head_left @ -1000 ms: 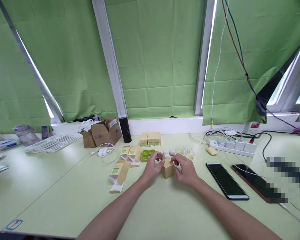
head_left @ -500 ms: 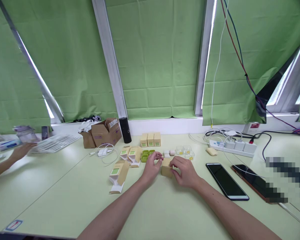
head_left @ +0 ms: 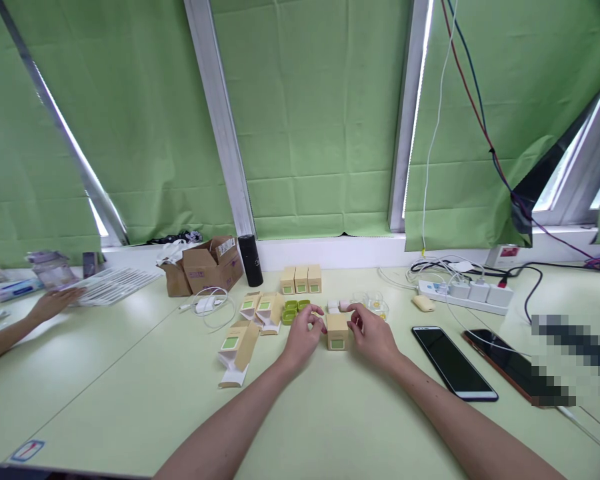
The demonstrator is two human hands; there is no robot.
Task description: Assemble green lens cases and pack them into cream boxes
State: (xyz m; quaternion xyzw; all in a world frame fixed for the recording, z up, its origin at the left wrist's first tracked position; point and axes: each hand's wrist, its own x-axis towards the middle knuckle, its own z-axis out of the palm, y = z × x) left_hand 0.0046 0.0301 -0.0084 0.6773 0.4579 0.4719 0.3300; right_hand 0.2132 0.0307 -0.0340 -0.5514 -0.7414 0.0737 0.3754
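A small kraft cardboard box (head_left: 337,327) stands upright on the table between my hands, its green-windowed face toward me. On its left side is my left hand (head_left: 303,335), fingers loosely curled and apart, fingertips close to the box's edge. My right hand (head_left: 373,339) is at the other side with thumb and index finger spread, near or lightly touching the box; exact contact cannot be made out. Just behind my left fingers sit green square containers (head_left: 291,312). Small white-pink pieces (head_left: 333,307) and clear round cups with yellow bits (head_left: 379,307) lie behind the box, partly covered by my right hand.
Three closed kraft boxes (head_left: 301,280) stand at the back. Open-flapped boxes (head_left: 240,343) lie to the left. Around are a brown carton (head_left: 213,267), black cylinder (head_left: 251,260), phone (head_left: 455,363), power strip (head_left: 465,293) and cables. Another person's hand (head_left: 55,303) touches white strips at far left.
The box has turned so its green window faces me. My right hand has loosened from it and moved slightly right. The other person's hand has shifted right onto the white strips.
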